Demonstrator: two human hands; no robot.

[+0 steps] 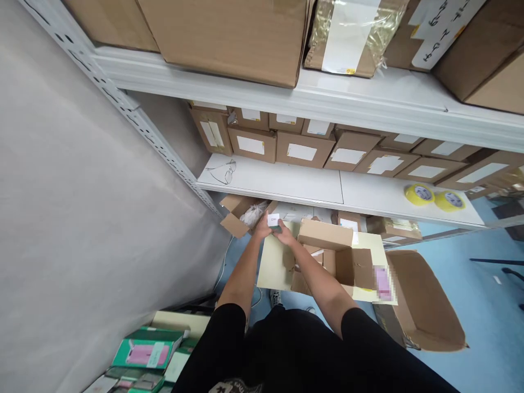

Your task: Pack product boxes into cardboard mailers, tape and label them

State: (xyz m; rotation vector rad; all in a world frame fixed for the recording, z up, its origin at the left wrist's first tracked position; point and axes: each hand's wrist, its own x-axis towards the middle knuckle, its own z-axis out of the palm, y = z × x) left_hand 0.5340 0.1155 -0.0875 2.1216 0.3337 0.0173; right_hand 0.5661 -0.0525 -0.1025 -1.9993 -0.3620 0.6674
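Both my hands are closed around a small box (273,220) with a white label on top and a dark green side. My left hand (262,225) grips its left edge, and my right hand (284,234) has the right one. Just behind my left hand stands an open carton (234,225) with white plastic inside. Below my right forearm, an open cardboard box (325,233) rests on a pale yellow board (275,265). Smaller brown cartons (314,254) lie in it, partly hidden by the arm. The writing on the label is too small to read.
A white shelf (286,179) crosses ahead, bearing eyeglasses (228,172), yellow tape rolls (420,194) and a row of labelled cartons (302,147). A large empty carton (428,305) stands at right. Green boxes (147,349) are piled at lower left, beside a grey wall (82,218).
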